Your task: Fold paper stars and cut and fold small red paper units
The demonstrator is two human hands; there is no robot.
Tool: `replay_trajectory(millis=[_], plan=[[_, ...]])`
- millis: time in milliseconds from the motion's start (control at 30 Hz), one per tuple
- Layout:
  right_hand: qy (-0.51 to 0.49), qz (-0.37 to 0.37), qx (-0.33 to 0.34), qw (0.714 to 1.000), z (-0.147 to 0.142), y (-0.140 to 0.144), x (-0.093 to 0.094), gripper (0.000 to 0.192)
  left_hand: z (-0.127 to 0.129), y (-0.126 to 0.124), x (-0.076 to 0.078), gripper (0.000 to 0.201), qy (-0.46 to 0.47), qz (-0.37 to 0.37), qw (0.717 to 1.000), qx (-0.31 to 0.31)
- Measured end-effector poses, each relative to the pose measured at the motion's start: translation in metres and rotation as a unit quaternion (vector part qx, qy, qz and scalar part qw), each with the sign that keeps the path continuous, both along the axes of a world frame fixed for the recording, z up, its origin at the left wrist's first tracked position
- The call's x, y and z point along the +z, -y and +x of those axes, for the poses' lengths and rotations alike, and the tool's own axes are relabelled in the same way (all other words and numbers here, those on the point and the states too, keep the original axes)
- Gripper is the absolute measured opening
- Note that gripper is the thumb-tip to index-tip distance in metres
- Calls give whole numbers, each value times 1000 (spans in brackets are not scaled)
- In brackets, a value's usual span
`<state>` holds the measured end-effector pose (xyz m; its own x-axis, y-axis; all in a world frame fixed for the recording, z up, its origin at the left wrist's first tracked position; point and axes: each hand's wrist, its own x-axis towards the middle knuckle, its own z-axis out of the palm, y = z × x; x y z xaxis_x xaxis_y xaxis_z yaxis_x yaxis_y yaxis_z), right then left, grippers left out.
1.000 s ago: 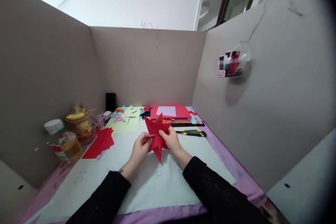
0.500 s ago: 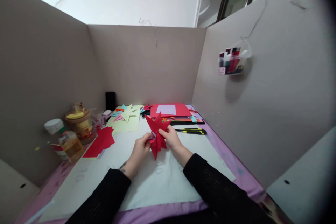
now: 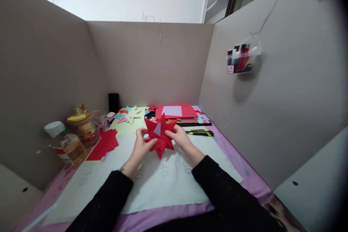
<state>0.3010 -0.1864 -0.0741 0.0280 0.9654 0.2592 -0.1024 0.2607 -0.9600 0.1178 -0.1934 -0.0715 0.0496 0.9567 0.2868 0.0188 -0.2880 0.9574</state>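
A red folded paper star (image 3: 162,140) with several points is held up over the white sheet in front of me. A lilac patch shows near its middle. My left hand (image 3: 141,145) grips the star's left side, thumb across the front face. On the right side, my right hand (image 3: 178,137) pinches it, thumb on the front. The fingers behind the paper are hidden. Behind the star, to the right, lie yellow-and-black utility knives (image 3: 201,133). A pale green paper star (image 3: 133,115) rests farther back on the left, among smaller coloured folded pieces.
At the left stand a bottle of amber liquid (image 3: 74,148), a brown tub (image 3: 84,127) and red paper sheets (image 3: 104,145). Stacked coloured paper (image 3: 187,110) lies at the back. A clear container (image 3: 240,59) hangs on the right panel. Grey panels enclose three sides.
The star has turned so its face is more toward me and the lilac patch shows more. My left hand has shifted left, its thumb now on the front.
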Motion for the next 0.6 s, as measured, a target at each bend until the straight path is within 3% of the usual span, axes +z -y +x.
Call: replay_trajectory(millis=[133, 333, 500, 600], plan=[[69, -47, 61, 995, 10, 7, 14, 23, -1, -2, 2, 68, 28, -55, 995, -77], [97, -80, 123, 984, 12, 13, 16, 23, -4, -3, 6, 61, 20, -66, 993, -100], [68, -92, 162, 980, 4, 10, 0, 25, -17, -17, -2, 48, 53, -165, 977, -121], [38, -123, 162, 978, -5, 2, -21, 32, -28, -29, -13, 44, 25, -211, 975, -72]])
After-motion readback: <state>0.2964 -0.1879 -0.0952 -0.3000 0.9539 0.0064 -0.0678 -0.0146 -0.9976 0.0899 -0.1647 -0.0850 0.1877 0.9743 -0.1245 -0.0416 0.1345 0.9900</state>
